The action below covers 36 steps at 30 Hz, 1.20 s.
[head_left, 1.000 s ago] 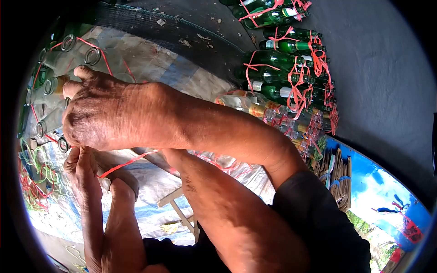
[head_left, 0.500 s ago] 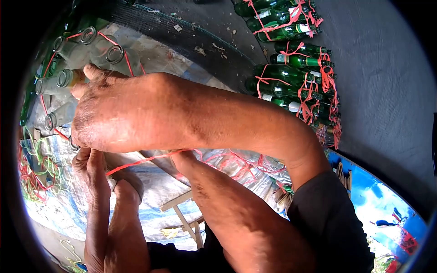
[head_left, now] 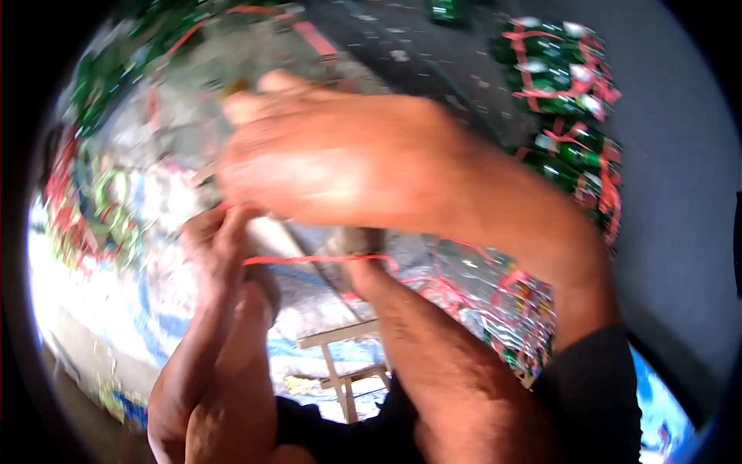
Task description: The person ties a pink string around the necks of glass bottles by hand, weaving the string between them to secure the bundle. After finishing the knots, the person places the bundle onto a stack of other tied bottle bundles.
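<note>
My right hand (head_left: 317, 158), blurred, reaches across the upper middle, back upward. Its fingers look curled over the near side of the clear glass bottles (head_left: 182, 139); what they hold is hidden. Just below it, my left hand (head_left: 216, 236) is closed with thumb and finger pinched together, its tips close under my right hand. A red plastic string (head_left: 297, 261) runs from my left hand rightward past my lower leg. More red string (head_left: 315, 37) goes around the group of bottles, smeared by the motion.
Green bottles tied with red string (head_left: 553, 69) lie at the right on dark matting, with another tied bundle (head_left: 576, 158) below. Loose green bottles (head_left: 97, 93) are at upper left. Tangled string (head_left: 100, 209) lies at left on a blue-and-white sheet (head_left: 166, 298). A wooden frame (head_left: 340, 334) stands between my legs.
The whole scene has shifted right in view and blurred as my head moved. My hands stay close together near the bottles, with the red string still running from the left one.
</note>
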Each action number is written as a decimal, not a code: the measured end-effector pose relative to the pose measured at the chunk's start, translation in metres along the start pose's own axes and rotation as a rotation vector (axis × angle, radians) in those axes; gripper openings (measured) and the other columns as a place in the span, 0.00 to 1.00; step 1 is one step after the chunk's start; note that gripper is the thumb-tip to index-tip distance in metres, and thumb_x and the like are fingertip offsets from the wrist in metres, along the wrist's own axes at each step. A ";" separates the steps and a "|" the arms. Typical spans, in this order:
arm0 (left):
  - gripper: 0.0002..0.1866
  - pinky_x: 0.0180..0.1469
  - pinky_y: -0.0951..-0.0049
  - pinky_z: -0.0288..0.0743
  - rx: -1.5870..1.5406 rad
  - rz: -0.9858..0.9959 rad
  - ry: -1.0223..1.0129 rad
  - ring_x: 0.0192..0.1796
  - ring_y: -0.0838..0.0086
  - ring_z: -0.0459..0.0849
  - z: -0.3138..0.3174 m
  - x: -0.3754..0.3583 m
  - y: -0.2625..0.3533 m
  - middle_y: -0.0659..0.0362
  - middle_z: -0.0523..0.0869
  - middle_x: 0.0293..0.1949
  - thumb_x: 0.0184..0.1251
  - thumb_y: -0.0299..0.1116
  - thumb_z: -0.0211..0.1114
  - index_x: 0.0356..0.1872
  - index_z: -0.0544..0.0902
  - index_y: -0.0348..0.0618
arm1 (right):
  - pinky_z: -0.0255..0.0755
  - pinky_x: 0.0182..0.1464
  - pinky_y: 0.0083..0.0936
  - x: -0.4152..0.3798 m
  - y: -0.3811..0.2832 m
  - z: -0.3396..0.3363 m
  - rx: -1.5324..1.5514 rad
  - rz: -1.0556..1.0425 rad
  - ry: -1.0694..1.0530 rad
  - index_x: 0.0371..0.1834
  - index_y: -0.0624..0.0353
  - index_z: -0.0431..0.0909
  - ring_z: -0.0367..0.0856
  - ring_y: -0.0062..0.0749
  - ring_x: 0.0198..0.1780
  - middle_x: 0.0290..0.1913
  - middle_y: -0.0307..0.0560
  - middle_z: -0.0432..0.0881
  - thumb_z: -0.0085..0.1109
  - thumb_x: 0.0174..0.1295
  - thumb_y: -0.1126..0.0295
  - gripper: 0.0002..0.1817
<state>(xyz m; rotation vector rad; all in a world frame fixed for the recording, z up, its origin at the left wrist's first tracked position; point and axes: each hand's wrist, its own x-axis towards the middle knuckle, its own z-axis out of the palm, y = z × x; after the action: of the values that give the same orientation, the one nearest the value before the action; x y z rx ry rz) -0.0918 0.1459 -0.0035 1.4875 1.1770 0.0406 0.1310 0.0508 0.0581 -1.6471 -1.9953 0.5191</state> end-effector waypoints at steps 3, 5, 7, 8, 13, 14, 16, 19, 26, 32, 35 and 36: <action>0.12 0.32 0.76 0.71 -0.005 -0.010 0.025 0.30 0.84 0.79 0.004 -0.003 0.011 0.64 0.89 0.25 0.70 0.34 0.70 0.36 0.94 0.34 | 0.67 0.70 0.39 0.011 0.010 0.007 0.031 -0.124 -0.033 0.47 0.49 0.85 0.78 0.41 0.63 0.45 0.42 0.82 0.59 0.66 0.65 0.10; 0.15 0.30 0.77 0.66 -0.040 0.022 -0.042 0.29 0.88 0.74 0.003 0.002 -0.004 0.69 0.85 0.24 0.76 0.37 0.68 0.39 0.95 0.35 | 0.67 0.72 0.43 0.030 -0.001 -0.007 -0.099 -0.033 -0.349 0.46 0.51 0.86 0.78 0.42 0.65 0.49 0.43 0.83 0.60 0.66 0.66 0.09; 0.15 0.30 0.75 0.69 -0.190 0.051 -0.042 0.28 0.85 0.77 0.008 0.004 -0.006 0.64 0.87 0.23 0.72 0.36 0.72 0.36 0.93 0.30 | 0.70 0.68 0.43 0.045 -0.008 -0.016 -0.219 -0.042 -0.484 0.41 0.51 0.87 0.79 0.40 0.60 0.47 0.41 0.83 0.61 0.63 0.68 0.07; 0.16 0.33 0.78 0.71 -0.104 0.009 -0.091 0.32 0.87 0.78 0.003 0.002 -0.004 0.67 0.89 0.27 0.78 0.41 0.70 0.41 0.95 0.35 | 0.70 0.66 0.41 0.044 -0.007 -0.013 -0.203 -0.061 -0.419 0.39 0.52 0.87 0.79 0.40 0.58 0.44 0.41 0.81 0.62 0.60 0.72 0.07; 0.23 0.30 0.75 0.65 -0.150 0.028 -0.098 0.29 0.87 0.72 0.000 0.000 0.003 0.71 0.80 0.22 0.76 0.48 0.74 0.37 0.94 0.32 | 0.68 0.65 0.37 0.044 -0.005 -0.007 -0.179 -0.121 -0.282 0.35 0.53 0.87 0.77 0.39 0.54 0.39 0.40 0.77 0.64 0.54 0.79 0.08; 0.23 0.30 0.75 0.65 -0.139 0.020 -0.111 0.29 0.87 0.71 -0.001 0.000 0.006 0.71 0.79 0.22 0.76 0.48 0.74 0.36 0.93 0.32 | 0.68 0.66 0.38 0.046 -0.005 -0.007 -0.183 -0.128 -0.285 0.35 0.54 0.87 0.77 0.39 0.54 0.40 0.41 0.77 0.64 0.54 0.79 0.08; 0.24 0.30 0.76 0.64 -0.144 0.014 -0.124 0.29 0.87 0.71 -0.002 0.003 0.000 0.71 0.78 0.22 0.76 0.50 0.74 0.35 0.93 0.32 | 0.68 0.67 0.38 0.049 -0.007 -0.008 -0.196 -0.134 -0.299 0.34 0.55 0.86 0.77 0.40 0.55 0.42 0.41 0.78 0.65 0.53 0.78 0.07; 0.23 0.26 0.75 0.63 -0.246 0.054 -0.088 0.27 0.87 0.68 0.003 0.003 -0.005 0.70 0.76 0.20 0.77 0.44 0.72 0.29 0.88 0.31 | 0.69 0.68 0.39 0.052 -0.008 -0.012 -0.223 -0.130 -0.321 0.33 0.56 0.85 0.77 0.40 0.57 0.44 0.43 0.78 0.67 0.51 0.77 0.07; 0.25 0.29 0.76 0.61 -0.212 -0.034 -0.141 0.28 0.86 0.69 -0.004 0.001 -0.001 0.70 0.77 0.21 0.74 0.50 0.75 0.34 0.92 0.33 | 0.70 0.66 0.41 0.060 -0.009 -0.019 -0.242 -0.116 -0.370 0.30 0.59 0.82 0.77 0.42 0.60 0.48 0.46 0.79 0.71 0.48 0.76 0.07; 0.23 0.28 0.76 0.59 -0.224 -0.033 -0.147 0.27 0.87 0.68 -0.001 -0.001 -0.001 0.71 0.75 0.21 0.75 0.49 0.74 0.34 0.92 0.33 | 0.69 0.65 0.42 0.060 -0.011 -0.024 -0.246 -0.102 -0.356 0.28 0.62 0.80 0.77 0.44 0.61 0.49 0.46 0.79 0.71 0.45 0.78 0.09; 0.22 0.28 0.76 0.60 -0.241 -0.032 -0.172 0.28 0.87 0.68 -0.001 -0.001 -0.004 0.71 0.76 0.22 0.76 0.47 0.74 0.37 0.92 0.32 | 0.69 0.66 0.43 0.059 -0.013 -0.025 -0.251 -0.094 -0.343 0.29 0.63 0.80 0.77 0.45 0.62 0.50 0.46 0.80 0.70 0.44 0.78 0.09; 0.21 0.28 0.76 0.60 -0.247 -0.030 -0.180 0.28 0.87 0.69 0.000 -0.001 -0.004 0.71 0.77 0.23 0.77 0.46 0.73 0.38 0.92 0.32 | 0.69 0.66 0.43 0.059 -0.013 -0.026 -0.254 -0.093 -0.337 0.29 0.63 0.81 0.77 0.45 0.63 0.50 0.46 0.80 0.70 0.44 0.78 0.09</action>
<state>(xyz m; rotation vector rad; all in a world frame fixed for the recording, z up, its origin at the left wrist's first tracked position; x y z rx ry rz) -0.0948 0.1448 -0.0058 1.2289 1.0100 0.0297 0.1273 0.1053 0.0944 -1.6906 -2.4583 0.5572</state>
